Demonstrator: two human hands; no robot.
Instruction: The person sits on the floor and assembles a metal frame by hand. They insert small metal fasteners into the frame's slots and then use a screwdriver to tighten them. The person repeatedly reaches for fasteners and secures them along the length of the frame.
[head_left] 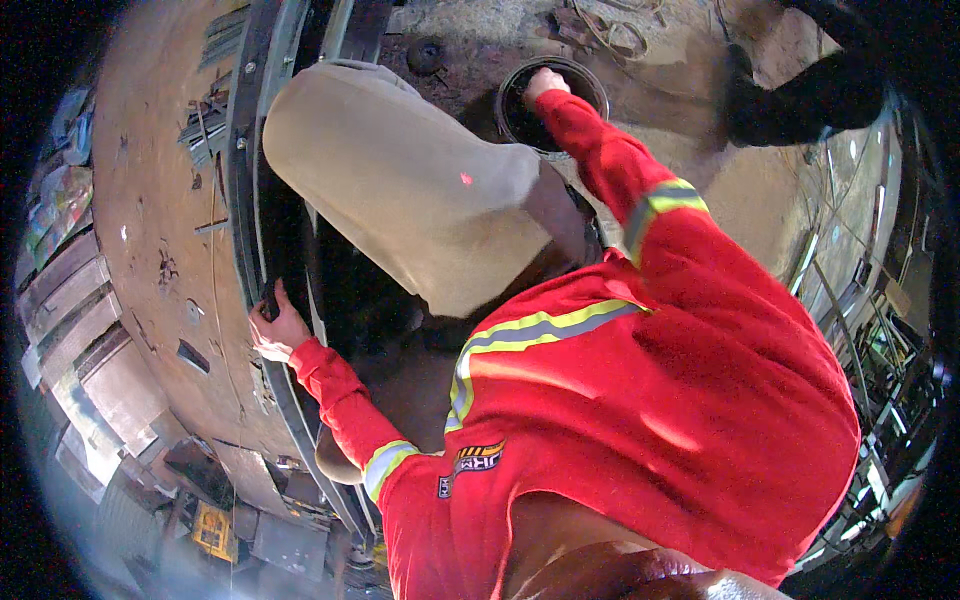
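Note:
My right hand (546, 86) reaches into a round dark bucket (603, 100) at the top of the view. Its fingers are curled downward; whatever they hold is hidden inside. My left hand (281, 329) is at the long steel beam (243, 170) along the edge of a rusty metal table (150, 250). The left thumb and fingers close around a small dark piece at that edge, too unclear to name. Both arms wear red sleeves with reflective bands. My bent leg in tan trousers (400, 180) lies between the hands.
Thin metal rods (205, 130) lie on the table's far part. Flat metal plates (80, 310) are stacked at the left. Cables (620, 35) lie on the floor beyond the bucket. A person's dark leg (800, 100) is at upper right, with scrap metal (880, 400) below.

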